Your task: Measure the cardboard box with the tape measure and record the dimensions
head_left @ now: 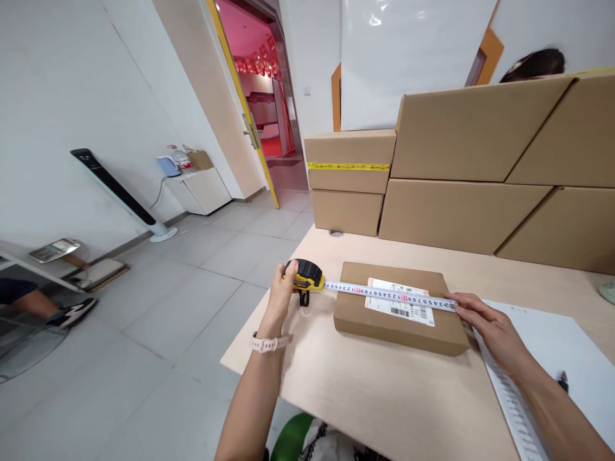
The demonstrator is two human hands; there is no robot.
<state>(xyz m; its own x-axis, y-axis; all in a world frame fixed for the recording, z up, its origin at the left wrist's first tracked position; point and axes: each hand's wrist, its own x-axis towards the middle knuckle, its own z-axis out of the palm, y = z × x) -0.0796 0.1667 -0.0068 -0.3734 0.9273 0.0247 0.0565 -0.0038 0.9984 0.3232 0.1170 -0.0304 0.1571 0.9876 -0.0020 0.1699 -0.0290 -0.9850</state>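
- the small cardboard box (398, 323) lies flat on the desk (365, 390), near its left end, shipping label (401, 302) facing up.
- across the top runs the tape blade (346, 288), stretched along the box's long side, crossing the label's upper part, numbers readable.
- the left hand (281, 288) has the yellow-and-black tape measure case (306, 274); the grip is closed round it, fingers wrapped behind, holding it just off the box's left edge and above the desk's corner.
- the right hand (490, 323) is laid flat, fingers out, pinning the blade's free end at the box's right edge; that grip is open, pressing rather than clasping, nothing held inside it.
- my read on progress: the blade spans this one side edge to edge, so a length reading looks set up; neither hand is writing, and the box's other sides have no tape on them.
- just right of the box, a white sheet (567, 349) lies on the desk, partly under the right forearm, with a dark pen (563, 381) resting on it, untouched.
- a pale watch strap (269, 342) sits on the left wrist.
- behind the box, well apart from it, larger cartons (461, 211) are stacked along the desk's far side; one at the left carries a yellow band (348, 166).
- over the cartons, the top of another person's head (533, 64) shows.
- far left, a second person's leg and shoe (72, 312) on the tiled floor, and a leaning tower fan (120, 192) by the wall.
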